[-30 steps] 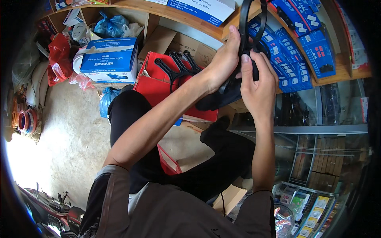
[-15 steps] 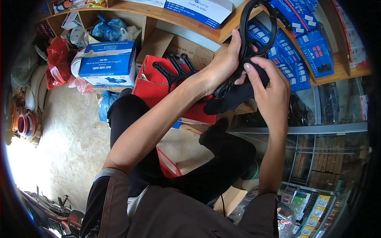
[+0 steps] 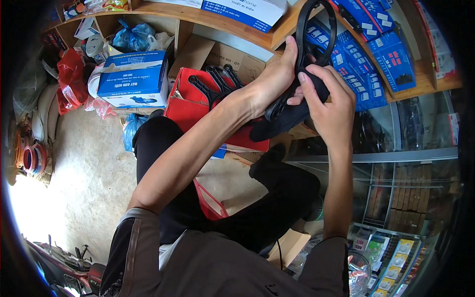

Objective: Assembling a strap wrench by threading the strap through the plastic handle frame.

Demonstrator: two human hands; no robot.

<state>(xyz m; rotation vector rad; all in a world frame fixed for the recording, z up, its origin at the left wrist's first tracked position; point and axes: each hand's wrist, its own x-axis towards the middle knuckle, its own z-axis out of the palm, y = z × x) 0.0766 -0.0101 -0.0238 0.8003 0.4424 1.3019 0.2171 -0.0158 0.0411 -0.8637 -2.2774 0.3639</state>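
Note:
A black ring-headed plastic wrench (image 3: pixel 299 37) is raised in front of me, its big loop upward and its handle slanting down to the left. My left hand (image 3: pixel 273 81) is closed round the handle, thumb pointing up along it. A black cloth (image 3: pixel 284 123) hangs beneath and behind the handle. With thumb and fingers bent together, my right hand (image 3: pixel 332 94) pinches the cloth against the wrench just below the loop. Several similar black wrenches (image 3: pixel 217 81) stick out of a red box (image 3: pixel 185 106) behind my left forearm.
At the left stands a blue and white water pump box (image 3: pixel 133 79) near a red plastic bag (image 3: pixel 71 79). A wooden shelf (image 3: pixel 237 27) curves across the back. Blue packages (image 3: pixel 358 69) lean at the right above a glass display case (image 3: pixel 396 156). An open cardboard flap (image 3: pixel 289 247) lies near my lap.
Both hands have shifted slightly left with the wrench and cloth. The loop has turned and looks narrower, and my right hand's fingers have moved up along the handle.

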